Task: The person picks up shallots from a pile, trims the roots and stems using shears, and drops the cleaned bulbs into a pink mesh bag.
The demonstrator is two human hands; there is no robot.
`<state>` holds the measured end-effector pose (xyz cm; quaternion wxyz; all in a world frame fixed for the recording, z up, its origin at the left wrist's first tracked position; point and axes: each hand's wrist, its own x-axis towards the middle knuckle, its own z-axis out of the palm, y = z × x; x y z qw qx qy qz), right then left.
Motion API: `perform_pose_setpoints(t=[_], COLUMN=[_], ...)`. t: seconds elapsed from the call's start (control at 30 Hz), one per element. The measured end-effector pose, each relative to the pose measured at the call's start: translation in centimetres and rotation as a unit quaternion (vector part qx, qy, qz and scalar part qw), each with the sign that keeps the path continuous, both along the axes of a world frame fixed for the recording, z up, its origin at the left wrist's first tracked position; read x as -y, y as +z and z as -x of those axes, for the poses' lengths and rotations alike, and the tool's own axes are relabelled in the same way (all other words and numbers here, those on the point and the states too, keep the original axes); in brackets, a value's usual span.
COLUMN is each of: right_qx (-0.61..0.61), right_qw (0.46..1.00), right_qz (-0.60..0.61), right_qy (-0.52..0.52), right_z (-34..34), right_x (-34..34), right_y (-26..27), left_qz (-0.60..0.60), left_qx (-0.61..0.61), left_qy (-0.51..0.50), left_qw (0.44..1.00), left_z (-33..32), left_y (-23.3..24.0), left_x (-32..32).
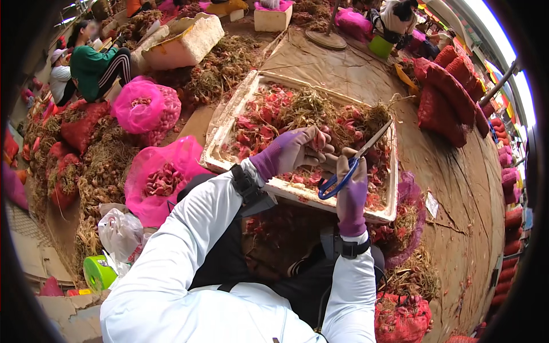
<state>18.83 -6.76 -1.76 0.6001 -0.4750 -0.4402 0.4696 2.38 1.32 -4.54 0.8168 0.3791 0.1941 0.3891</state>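
Observation:
My left hand [296, 150], in a purple and grey work glove, holds a small reddish shallot bulb [319, 139] at its fingertips. Close beside it on the right, my gloved right hand [349, 176] grips blue-handled scissors [369, 145], whose blades point up and to the right. Both hands are over the near part of a white foam box [390, 193]. Red skins and trimmings [261, 115] lie in the box, with a tangle of dry-stemmed shallots [311, 107] on top. Whether the fingers of my right hand also touch the bulb, I cannot tell.
Left of the box lies an open pink mesh bag [184, 150] of trimmed bulbs; another pink bag [139, 105] stands behind. Heaps of stemmed shallots [103, 167] cover the left side. Red sacks [441, 107] lean at the right. A person in green [92, 68] sits at the upper left.

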Motion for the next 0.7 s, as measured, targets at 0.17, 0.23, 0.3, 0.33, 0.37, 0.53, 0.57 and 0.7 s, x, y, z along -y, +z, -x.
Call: perform_pose_setpoints(t=[0.17,0.23,0.3,0.33,0.37,0.53,0.57,0.7], right_qx=[0.04,0.048,0.058,0.046,0.034,0.04,0.017,-0.096], right_qw=[0.989,0.98,0.967,0.966,0.964,0.957,0.957,0.935], right_qz=[-0.029,0.028,0.087,0.094,0.102,0.111,0.116,0.151], right_qy=[0.142,0.189,0.231,0.238,0.244,0.265,0.267,0.307], right_z=[1.5,1.9,2.1,2.2,2.3,2.6,2.5,2.0], right_x=[1.3,1.6,1.7,1.8,1.8,2.1,2.1,1.9], right_y=[-0.8,-0.6,-0.6,-0.8,-0.8,0.0,-0.1,-0.8], left_qz=[0.021,0.006,0.022,0.048,0.075,0.085,0.091,0.056], left_qx=[0.037,0.067,0.106,0.1,0.094,0.094,0.091,0.112], left_qy=[0.034,0.069,0.056,0.082,0.107,0.113,0.114,0.09], left_qw=[0.999,0.995,0.993,0.99,0.987,0.986,0.985,0.988], left_z=[1.2,1.6,2.0,1.8,1.7,2.5,2.5,3.0], left_y=[0.6,1.1,0.6,0.9,1.1,0.6,0.7,-0.8], left_x=[-0.4,-0.5,-1.0,-1.0,-0.9,-1.3,-1.3,-2.0])
